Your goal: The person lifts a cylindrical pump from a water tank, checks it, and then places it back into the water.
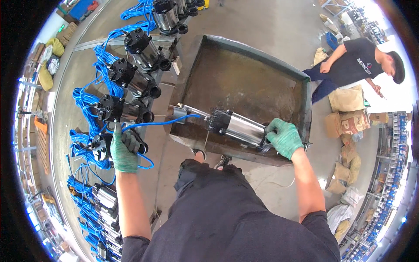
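A steel-bodied pump (246, 127) with a black motor head lies across the near side of a metal tank (262, 52), over its brown, wet-looking inside. My right hand (286, 139), in a green glove, grips the black fitting at the pump's right end. A blue cable (161, 122) runs from the pump's head toward my left hand (124, 150), also gloved. That hand is on another pump (101, 147) standing on the bench at left; its fingers curl at the pump's middle, hiding part of the body. A grey metal cylinder (178, 113) sits at the tank's left rim.
More pumps (135, 81) with coiled blue cables (85, 107) line the bench (65, 113). Several steel pumps lie lower left. Another person (349, 65) stands beyond the tank at right. Sacks (347, 99), cartons and loaded shelves run along the right side.
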